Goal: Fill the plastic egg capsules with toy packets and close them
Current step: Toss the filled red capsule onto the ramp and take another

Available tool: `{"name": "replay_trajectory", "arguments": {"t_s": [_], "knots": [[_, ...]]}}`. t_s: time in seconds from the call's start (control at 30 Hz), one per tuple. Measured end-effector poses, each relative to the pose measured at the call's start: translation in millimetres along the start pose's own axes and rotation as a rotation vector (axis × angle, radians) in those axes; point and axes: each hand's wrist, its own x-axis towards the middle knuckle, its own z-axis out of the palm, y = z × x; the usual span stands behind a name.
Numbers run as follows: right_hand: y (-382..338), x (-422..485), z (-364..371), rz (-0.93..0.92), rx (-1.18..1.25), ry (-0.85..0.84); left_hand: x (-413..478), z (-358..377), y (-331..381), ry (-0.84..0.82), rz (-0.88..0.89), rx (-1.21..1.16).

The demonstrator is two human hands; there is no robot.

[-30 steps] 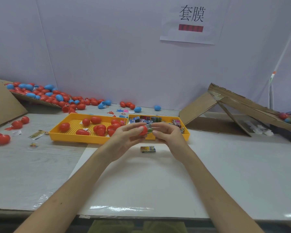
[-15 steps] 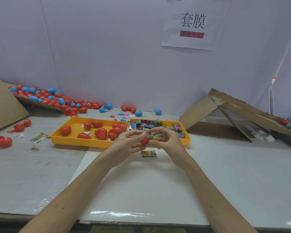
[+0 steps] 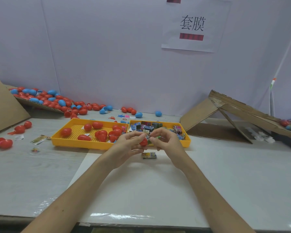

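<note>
Red egg capsule: held off the counter, just in front of the yellow tray, near where its two compartments meet.

Left grip: curled round the capsule. Its fingers cover most of the shell and only a red patch shows. Cannot tell whether this is a half or a whole shell, or whether it is closed.

Right grip: pinches a toy packet that touches the capsule's right end. How far in the packet sits is hidden by fingers.

Tray, left compartment: perforated floor, loose red capsules.

Tray, right compartment: heap of printed packets, print too small to read.

In front of the tray: one spare packet lies flat on the counter, below the grips.

Behind the tray, to the left: pile of red and blue capsules on cardboard, with strays spilling toward the tray.

Left of the tray: a few red capsules and wrapper scraps.

Right of the tray: cardboard ramp, its far end cut off by the frame edge. Coloured capsules there are blurred.

Wall above the tray: paper sign, top cut off.
</note>
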Motion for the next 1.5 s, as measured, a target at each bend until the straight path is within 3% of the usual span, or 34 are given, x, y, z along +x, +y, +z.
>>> {"name": "replay_trajectory", "arguments": {"t_s": [0.77, 0.97, 1.17, 1.5], "knots": [[-2.4, -2.4, 1.2, 0.022, 0.0, -0.052, 0.6, -0.3, 0.2, 0.009, 0.045, -0.043], [-1.6, -1.0, 1.1, 0.004, -0.012, -0.002, 1.1, 1.5, -0.9, 0.073, 0.063, 0.082], [-0.7, -0.1, -1.6, 0.019, 0.031, 0.053, 1.6, -0.9, -1.0, 0.033, 0.093, 0.086], [2.1, 0.4, -1.5, 0.041, 0.02, 0.007, 1.8, 0.1, -1.6, 0.069, 0.153, 0.161]]}}
